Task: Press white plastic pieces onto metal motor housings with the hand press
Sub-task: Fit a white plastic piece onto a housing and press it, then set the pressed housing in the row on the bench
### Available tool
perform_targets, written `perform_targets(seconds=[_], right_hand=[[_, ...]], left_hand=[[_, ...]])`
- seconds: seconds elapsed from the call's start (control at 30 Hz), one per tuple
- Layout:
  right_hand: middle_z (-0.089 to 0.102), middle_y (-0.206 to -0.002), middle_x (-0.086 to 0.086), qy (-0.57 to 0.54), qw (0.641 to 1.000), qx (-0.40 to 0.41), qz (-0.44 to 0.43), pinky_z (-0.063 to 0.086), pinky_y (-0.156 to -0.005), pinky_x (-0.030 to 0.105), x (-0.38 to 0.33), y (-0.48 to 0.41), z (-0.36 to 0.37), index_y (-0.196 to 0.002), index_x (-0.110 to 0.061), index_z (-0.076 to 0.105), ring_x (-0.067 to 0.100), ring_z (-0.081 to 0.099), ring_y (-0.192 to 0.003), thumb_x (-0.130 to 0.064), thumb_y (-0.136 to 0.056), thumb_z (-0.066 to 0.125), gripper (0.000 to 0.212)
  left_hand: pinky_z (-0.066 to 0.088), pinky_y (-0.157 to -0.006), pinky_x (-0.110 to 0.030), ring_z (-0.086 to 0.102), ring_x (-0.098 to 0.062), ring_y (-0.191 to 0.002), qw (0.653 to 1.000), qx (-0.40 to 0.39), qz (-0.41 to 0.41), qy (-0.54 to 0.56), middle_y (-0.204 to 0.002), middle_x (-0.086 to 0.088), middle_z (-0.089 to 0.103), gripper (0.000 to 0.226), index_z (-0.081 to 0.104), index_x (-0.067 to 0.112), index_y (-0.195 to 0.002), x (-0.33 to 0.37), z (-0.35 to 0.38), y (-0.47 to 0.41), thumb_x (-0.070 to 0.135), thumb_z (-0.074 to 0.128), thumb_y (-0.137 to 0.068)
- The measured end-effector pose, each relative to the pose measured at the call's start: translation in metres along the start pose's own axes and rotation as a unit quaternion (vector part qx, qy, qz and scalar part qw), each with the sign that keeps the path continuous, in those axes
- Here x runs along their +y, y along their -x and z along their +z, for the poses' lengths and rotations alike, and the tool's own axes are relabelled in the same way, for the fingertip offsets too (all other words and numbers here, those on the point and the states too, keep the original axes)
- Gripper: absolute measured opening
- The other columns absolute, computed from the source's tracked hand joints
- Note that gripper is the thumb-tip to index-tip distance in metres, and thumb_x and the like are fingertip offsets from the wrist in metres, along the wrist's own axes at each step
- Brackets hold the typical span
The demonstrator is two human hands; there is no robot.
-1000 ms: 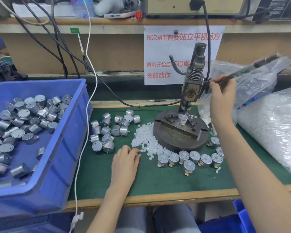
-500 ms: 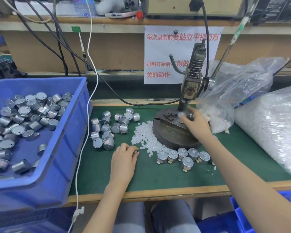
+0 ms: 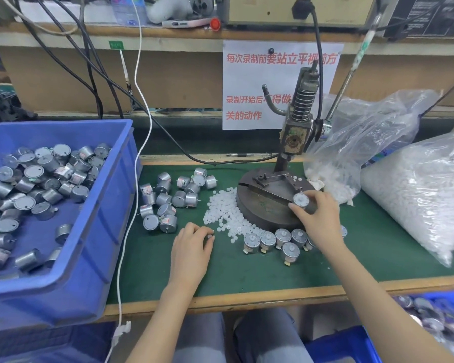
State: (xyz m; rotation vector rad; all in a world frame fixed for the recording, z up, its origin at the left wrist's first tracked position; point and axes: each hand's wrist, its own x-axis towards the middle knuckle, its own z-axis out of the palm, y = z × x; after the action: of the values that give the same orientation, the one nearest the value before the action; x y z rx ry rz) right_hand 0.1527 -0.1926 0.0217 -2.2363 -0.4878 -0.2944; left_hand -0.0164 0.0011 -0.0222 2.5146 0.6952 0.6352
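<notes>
The hand press stands rear centre on the mat. The bin holding housings sits at my left. Loose housings lie left of the press base, plastic pieces between them and it. A row of housings lies before the base; 2 bags lie right.

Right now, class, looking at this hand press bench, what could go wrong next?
The right hand grips a round silver motor housing; it might slip onto the crowded row of finished motors. The loose heap of small white plastic pieces touches the round metal press base; the left hand beside it could scatter them.
</notes>
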Motion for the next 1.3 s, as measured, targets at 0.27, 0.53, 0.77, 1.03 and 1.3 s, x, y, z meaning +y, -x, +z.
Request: perform_targets(seconds=[0.27,0.53,0.77,1.03,1.3], right_hand=[[0.060,-0.105,0.011,0.107,0.991,-0.009,0.082,0.038,-0.088,0.042,0.021,0.023,-0.023,-0.106,-0.010,0.062,0.032,0.051,-0.104,-0.032,-0.081,0.069,0.034],[0.058,-0.117,0.011,0.195,0.975,-0.044,0.101,0.028,-0.094,0.040,0.025,0.024,-0.026,-0.116,-0.016,0.064,0.032,0.044,-0.114,-0.033,-0.085,0.064,0.035],[0.058,-0.117,0.011,0.139,0.983,-0.044,0.107,0.032,-0.094,0.041,0.012,0.022,-0.027,-0.108,-0.014,0.067,0.034,0.044,-0.113,-0.027,-0.091,0.054,0.025],[0.062,-0.109,0.007,0.025,0.984,-0.157,-0.085,0.034,-0.093,0.032,-0.076,0.051,0.051,-0.102,-0.012,0.069,0.025,0.050,-0.106,-0.015,-0.090,0.054,0.020],[0.045,-0.134,0.008,0.005,0.959,-0.222,-0.173,0.029,-0.104,0.029,-0.135,0.043,0.129,-0.133,-0.008,0.047,0.023,0.040,-0.123,-0.011,-0.094,0.045,0.040]], left_hand=[[0.038,-0.079,-0.028,0.050,-0.019,-0.090,1.000,0.001,-0.002,0.004,-0.094,-0.001,0.053,0.017,0.067,0.017,-0.103,0.000,0.000,0.000,0.024,0.057,-0.090],[0.040,-0.078,-0.029,0.050,-0.018,-0.086,1.000,0.003,0.000,0.011,-0.093,0.000,0.053,0.016,0.067,0.017,-0.101,-0.002,0.001,0.001,0.023,0.058,-0.089],[0.039,-0.080,-0.028,0.051,-0.018,-0.087,1.000,0.003,-0.005,0.015,-0.094,0.001,0.054,0.016,0.067,0.017,-0.101,-0.002,0.001,0.000,0.024,0.059,-0.089],[0.043,-0.081,-0.030,0.049,-0.017,-0.092,0.998,0.009,-0.032,0.061,-0.096,-0.001,0.053,0.016,0.065,0.011,-0.098,-0.003,0.002,0.000,0.022,0.063,-0.086],[0.035,-0.067,-0.031,0.050,-0.028,-0.085,0.995,-0.004,-0.043,0.088,-0.089,-0.012,0.055,0.014,0.062,0.002,-0.093,-0.002,-0.003,-0.005,0.004,0.056,-0.082]])
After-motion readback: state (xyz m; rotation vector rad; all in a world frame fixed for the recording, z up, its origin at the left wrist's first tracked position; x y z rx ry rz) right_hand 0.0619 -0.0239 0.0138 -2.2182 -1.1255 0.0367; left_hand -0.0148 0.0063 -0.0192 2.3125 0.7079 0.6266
